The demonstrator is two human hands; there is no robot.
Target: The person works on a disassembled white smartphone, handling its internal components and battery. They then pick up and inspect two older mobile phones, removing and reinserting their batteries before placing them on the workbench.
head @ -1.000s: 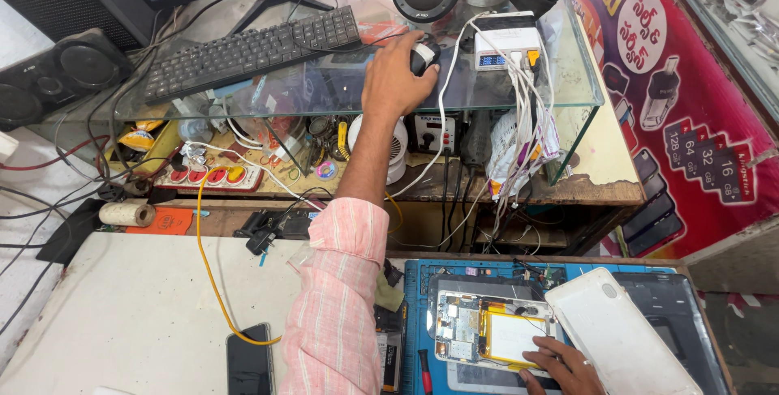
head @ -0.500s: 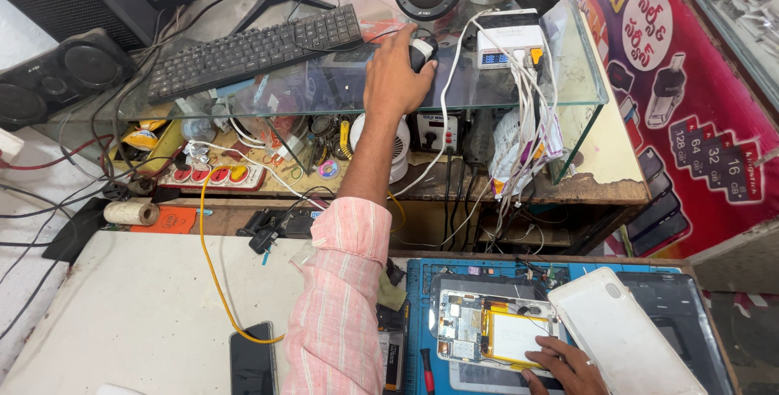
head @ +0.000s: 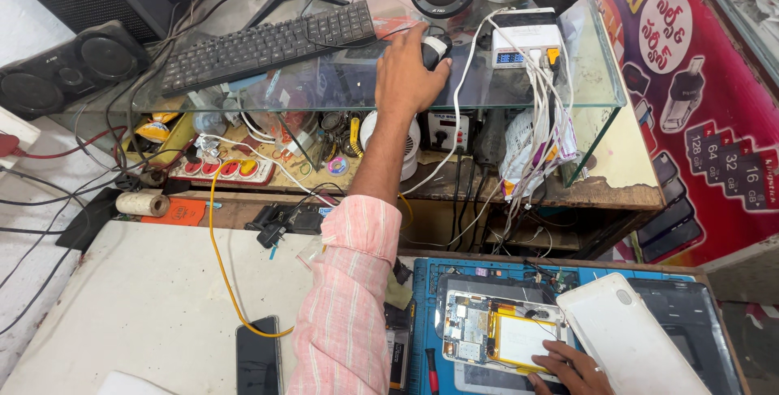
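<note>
1. A cluttered repair tabletop [head: 146, 298] sits below a glass shelf [head: 519, 91].
2. The left hand [head: 406, 75], far forward, cups a computer mouse [head: 436, 48].
3. The right hand [head: 572, 367], close in, seemingly presses spread fingers on the opened tablet [head: 503, 334].

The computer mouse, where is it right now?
In the head view, the computer mouse sits on the glass shelf under the left hand, between the black keyboard and the white charging hub.
</note>
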